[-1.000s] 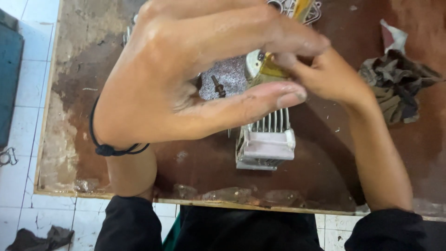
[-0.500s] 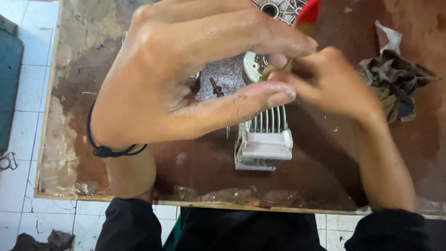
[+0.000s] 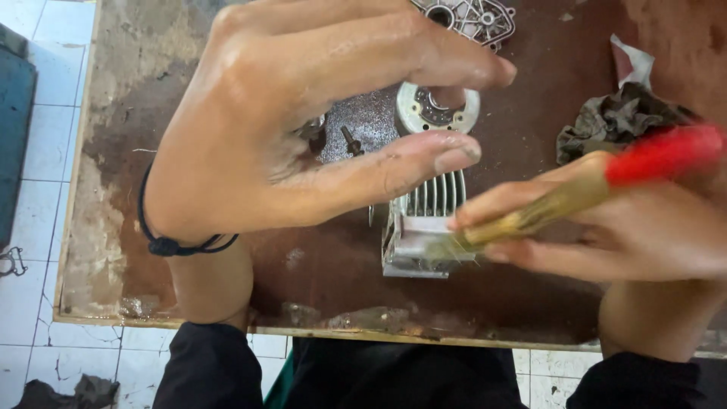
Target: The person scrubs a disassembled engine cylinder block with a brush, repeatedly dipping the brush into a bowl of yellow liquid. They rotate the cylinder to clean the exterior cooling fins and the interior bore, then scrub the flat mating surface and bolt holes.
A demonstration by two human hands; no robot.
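A small grey metal engine part with cooling fins (image 3: 428, 227) stands on a stained brown table (image 3: 333, 265). My left hand (image 3: 303, 121) curls over its upper end, thumb and fingers around a round silver bearing seat (image 3: 438, 107). My right hand (image 3: 628, 227) holds a paintbrush with a red handle and brass ferrule (image 3: 575, 193). The bristles touch the lower block of the finned part. A black cord circles my left wrist (image 3: 170, 242).
A crumpled dirty rag (image 3: 621, 113) lies at the right of the table. A flat silver metal cover with holes (image 3: 469, 15) rests at the far edge. White floor tiles (image 3: 30, 303) show to the left, with a dark cloth on them.
My right hand pulled the brush away from the round upper end and swung it down and right. The bristles now rest on the lower block. My left hand stayed in place.
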